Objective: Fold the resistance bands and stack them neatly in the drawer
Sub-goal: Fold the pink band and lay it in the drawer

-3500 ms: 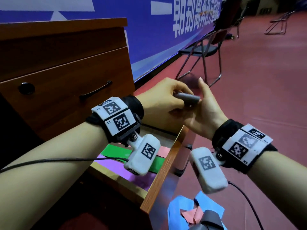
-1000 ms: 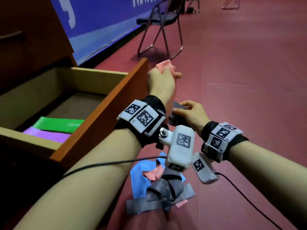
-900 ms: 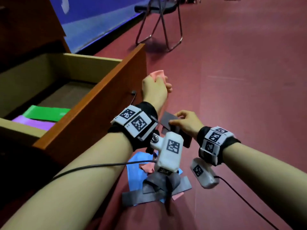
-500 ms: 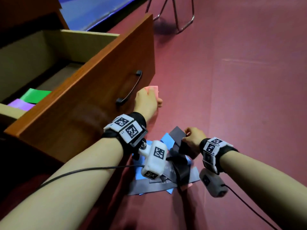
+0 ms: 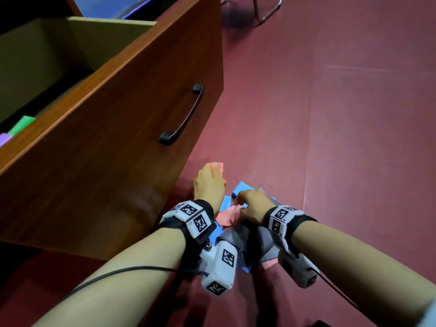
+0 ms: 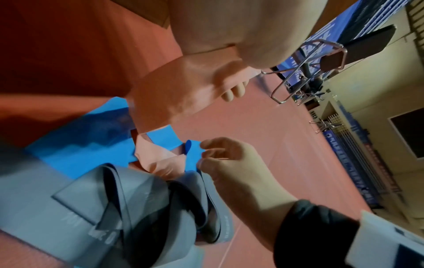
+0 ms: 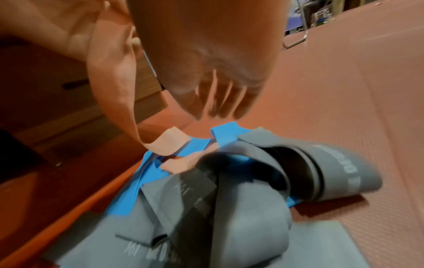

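My left hand [image 5: 210, 182] grips one end of a pink band [image 5: 217, 166] low in front of the open drawer [image 5: 106, 149]. The band hangs from the fist [image 6: 220, 76] down into a floor pile. In that pile lie a blue band [image 5: 240, 187] and grey bands [image 5: 238, 241], crumpled and looped. My right hand [image 5: 238, 201] hovers just over the pile. Its fingers [image 7: 220, 101] point down, loosely spread above the blue band [image 7: 224, 132], and hold nothing. A green band [image 5: 22, 123] and a purple band [image 5: 4, 139] lie flat inside the drawer.
The drawer front with its black handle [image 5: 184, 116] juts out just left of my hands. Red floor [image 5: 330, 138] stretches to the right and ahead. Metal chair legs [image 5: 264, 10] stand at the far top.
Both hands have dropped from drawer height to the floor pile. My right hand has let go of the grey band onto the pile. The left still holds the pink band.
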